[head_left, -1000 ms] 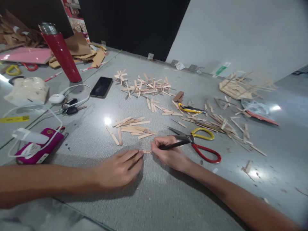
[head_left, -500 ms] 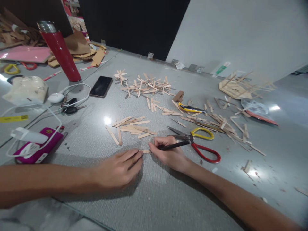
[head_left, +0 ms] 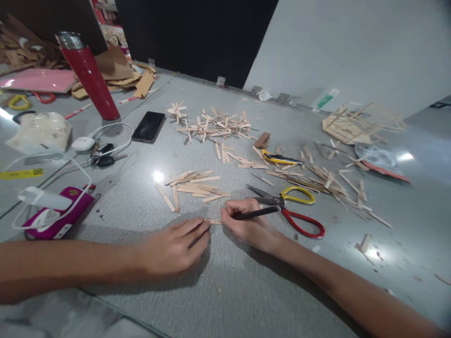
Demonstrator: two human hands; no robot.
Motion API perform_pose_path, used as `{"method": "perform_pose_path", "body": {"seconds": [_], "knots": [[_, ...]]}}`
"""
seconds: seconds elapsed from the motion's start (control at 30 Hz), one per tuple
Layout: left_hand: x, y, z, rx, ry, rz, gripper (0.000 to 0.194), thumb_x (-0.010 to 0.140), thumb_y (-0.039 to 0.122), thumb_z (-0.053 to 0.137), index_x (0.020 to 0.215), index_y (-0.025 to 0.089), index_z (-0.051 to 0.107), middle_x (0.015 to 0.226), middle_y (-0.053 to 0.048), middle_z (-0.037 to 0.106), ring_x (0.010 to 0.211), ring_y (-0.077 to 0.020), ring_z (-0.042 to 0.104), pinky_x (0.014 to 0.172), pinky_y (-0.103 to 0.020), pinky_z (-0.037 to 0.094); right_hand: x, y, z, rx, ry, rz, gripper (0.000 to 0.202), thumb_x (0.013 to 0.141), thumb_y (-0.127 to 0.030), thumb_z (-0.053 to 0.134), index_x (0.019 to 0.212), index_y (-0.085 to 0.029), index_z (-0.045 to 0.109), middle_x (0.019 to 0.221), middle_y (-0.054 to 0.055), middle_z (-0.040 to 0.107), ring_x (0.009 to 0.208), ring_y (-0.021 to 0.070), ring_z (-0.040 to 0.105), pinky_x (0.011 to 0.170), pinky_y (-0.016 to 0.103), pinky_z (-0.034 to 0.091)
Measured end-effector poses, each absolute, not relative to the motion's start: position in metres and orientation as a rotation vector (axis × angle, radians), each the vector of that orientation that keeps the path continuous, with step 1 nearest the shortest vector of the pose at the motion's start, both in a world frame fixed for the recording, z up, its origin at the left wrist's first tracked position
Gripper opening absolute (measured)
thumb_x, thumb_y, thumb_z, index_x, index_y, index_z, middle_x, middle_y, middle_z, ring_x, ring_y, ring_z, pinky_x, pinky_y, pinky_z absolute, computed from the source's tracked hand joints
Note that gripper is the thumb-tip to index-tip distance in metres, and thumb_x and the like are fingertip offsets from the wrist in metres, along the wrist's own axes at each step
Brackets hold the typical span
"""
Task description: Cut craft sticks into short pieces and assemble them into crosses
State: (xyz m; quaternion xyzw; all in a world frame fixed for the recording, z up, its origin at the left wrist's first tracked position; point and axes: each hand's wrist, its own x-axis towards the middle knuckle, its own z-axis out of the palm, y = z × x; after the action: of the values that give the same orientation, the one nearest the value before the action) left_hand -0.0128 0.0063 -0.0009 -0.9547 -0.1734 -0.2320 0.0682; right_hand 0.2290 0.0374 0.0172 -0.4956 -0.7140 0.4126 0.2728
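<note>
left hand (head_left: 179,246): grip pinching craft stick (head_left: 215,222) on worktop (head_left: 218,310), between hands | right hand (head_left: 252,224): grip closed round black pen (head_left: 259,212) | advice: brace stick flat, strokes light

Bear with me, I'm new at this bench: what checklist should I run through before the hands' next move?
1. Small flat pale wooden stick steadied: ok, fingertips of the left hand at one end.
2. Slim black pen gripped: ok, in the right hand.
3. Pen tip touching the stick: cannot tell, hidden from view.
4. Metal scissors with yellow and red handles closed: not ok, blades apart beside the right hand.
5. Yellow-and-black box cutter with blade retracted: cannot tell, too small.
</note>
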Motion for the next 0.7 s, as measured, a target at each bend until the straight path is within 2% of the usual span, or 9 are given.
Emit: {"method": "perform_pose_path", "body": {"seconds": [0.23,0.7], "knots": [[-0.0135,0.0062,0.0001,-2.9,-0.52,-0.691,0.031,0.097,0.013,0.058,0.123,-0.001,0.068,0.122,-0.025,0.076,0.116,-0.0306,0.071,0.096,-0.039,0.062,0.233,0.0372,0.008,-1.361,-1.87,1.173,0.04,0.094,-0.029,0.053,0.056,-0.026,0.039,0.04,-0.006,0.048,0.032,0.0089,0.042,0.038,0.023,0.03],[-0.0118,0.007,0.0044,-2.861,-0.524,-0.717,0.028,0.1,0.013,0.052,0.116,0.001,0.072,0.118,-0.022,0.079,0.11,-0.0287,0.073,0.092,-0.038,0.064,0.2313,0.0378,0.0086,-1.341,-1.901,1.087,0.044,0.095,-0.033,0.056,0.056,-0.026,0.037,0.043,-0.007,0.04,0.039,0.009,0.035,0.041,0.025,0.024]]}}
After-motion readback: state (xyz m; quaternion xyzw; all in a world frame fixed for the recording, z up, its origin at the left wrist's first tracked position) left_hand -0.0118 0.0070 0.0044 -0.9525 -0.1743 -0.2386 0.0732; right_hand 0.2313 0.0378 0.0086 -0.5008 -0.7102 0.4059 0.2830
